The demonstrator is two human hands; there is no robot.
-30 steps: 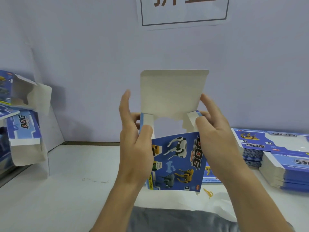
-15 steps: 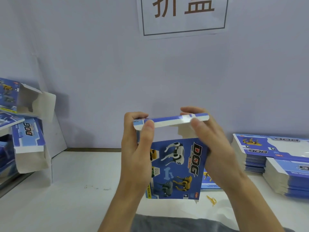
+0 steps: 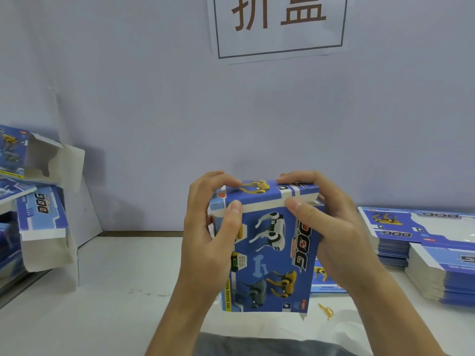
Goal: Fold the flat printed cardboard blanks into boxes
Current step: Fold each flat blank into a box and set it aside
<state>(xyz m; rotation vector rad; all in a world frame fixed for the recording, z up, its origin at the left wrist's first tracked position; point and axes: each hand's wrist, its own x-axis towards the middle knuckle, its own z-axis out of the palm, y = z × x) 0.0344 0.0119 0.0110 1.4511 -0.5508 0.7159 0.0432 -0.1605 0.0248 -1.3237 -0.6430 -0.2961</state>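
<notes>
A person holds a blue printed box [image 3: 267,250] upright above the white table [image 3: 108,291]. The left hand [image 3: 213,235] and right hand [image 3: 331,227] grip its upper corners, thumbs pressing the top flap [image 3: 259,195] down, apparently to tuck it closed.

Evenly and softly lit, bright, from above and in front. Faint shadows on the wall [image 3: 154,98] behind the folded boxes [image 3: 43,191] at the table's left edge. Mild glare on the stacked blanks [image 3: 424,227] at right. Slightly soft throughout; wide-angle bending toward edges.
</notes>
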